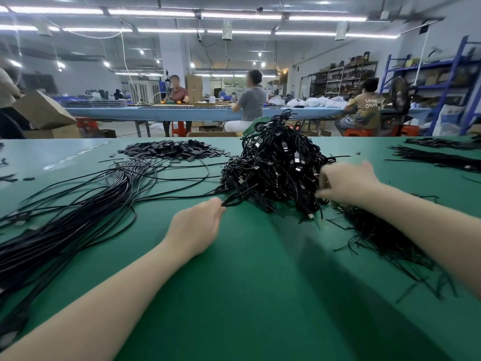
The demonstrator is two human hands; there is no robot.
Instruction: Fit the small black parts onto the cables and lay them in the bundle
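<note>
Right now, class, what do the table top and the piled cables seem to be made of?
Table top: probably a green rubber or vinyl mat, smooth, with soft glare far left. Cables: black plastic-looking sheaths, slightly glossy; silvery plug ends suggest metal.

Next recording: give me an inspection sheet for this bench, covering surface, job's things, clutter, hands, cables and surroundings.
Surface: green mat, smooth, glare at far left.
Job's things: black parts heaped at the far side; tangled cable pile in the middle; bundle of straight cables fanned out on the left.
Clutter: loose black strips under the right forearm; a few stray parts at the left edge.
Hands: left hand pinches a cable end at the pile's near edge; right hand reaches into the pile, grip hidden.
Cables: more laid rows at far right.
Surroundings: three seated workers at a blue bench, shelving on the right.
</note>
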